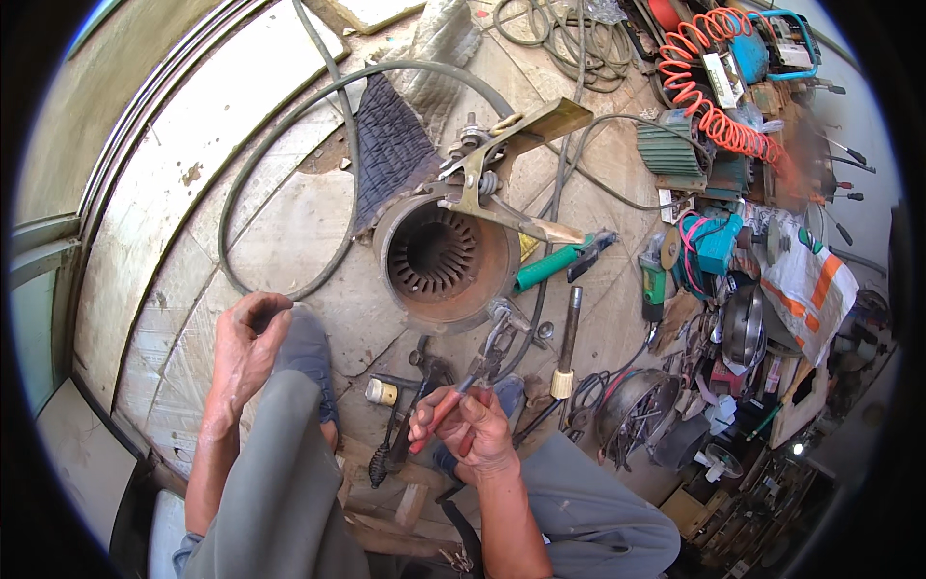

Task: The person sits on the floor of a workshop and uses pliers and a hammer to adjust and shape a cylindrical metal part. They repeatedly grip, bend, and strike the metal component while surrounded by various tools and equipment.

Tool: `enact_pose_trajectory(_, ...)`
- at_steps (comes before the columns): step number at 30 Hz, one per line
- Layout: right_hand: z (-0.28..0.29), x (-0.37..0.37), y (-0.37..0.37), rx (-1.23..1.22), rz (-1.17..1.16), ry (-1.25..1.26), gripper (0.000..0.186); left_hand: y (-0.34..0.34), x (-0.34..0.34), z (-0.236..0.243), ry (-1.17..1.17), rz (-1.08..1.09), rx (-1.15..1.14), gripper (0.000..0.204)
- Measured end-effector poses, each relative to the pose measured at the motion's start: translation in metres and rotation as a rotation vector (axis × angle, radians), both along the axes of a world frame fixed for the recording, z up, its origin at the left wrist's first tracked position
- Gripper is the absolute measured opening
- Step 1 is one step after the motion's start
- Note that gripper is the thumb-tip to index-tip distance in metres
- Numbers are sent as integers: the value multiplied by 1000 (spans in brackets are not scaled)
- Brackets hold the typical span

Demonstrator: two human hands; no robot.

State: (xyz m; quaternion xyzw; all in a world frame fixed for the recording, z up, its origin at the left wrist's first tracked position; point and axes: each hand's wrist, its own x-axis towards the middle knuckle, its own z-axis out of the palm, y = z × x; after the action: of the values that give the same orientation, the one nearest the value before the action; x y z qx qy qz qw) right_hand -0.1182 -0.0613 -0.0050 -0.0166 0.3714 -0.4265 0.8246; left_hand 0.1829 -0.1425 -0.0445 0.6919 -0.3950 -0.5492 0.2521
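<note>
Gripping red-handled grey metal pliers (pixel 488 358) in right hand (pixel 479 430), lower centre; can't tell grip of left hand (pixel 247 340), left of centre.

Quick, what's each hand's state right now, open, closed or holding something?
Left hand: loosely curled; whether it holds anything can't be told.
Right hand: closed, holding red-handled pliers.

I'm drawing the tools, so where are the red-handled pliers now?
In the head view, the pliers are below and slightly right of centre, held in the right hand, pointing up toward the rusty metal cylinder.
</note>
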Motion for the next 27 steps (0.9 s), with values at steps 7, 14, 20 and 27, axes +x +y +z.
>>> enact_pose_trajectory(7, 6, 6, -6, 16, -12, 163, 44, -4, -1, 3, 10, 6, 2, 18)
enact_pose_trajectory(14, 3, 2, -6, -5, -9, 161, 42, -6, -3, 13, -3, 6, -4, 16)
enact_pose_trajectory(20, 9, 11, -5, -10, -97, -15, 40, -27, -34, 59, -31, -184, -248, 15)
enact_pose_trajectory(27, 18, 12, -2, 58, -99, 2, 40, -43, -71, 76, 72, -400, -346, 15)
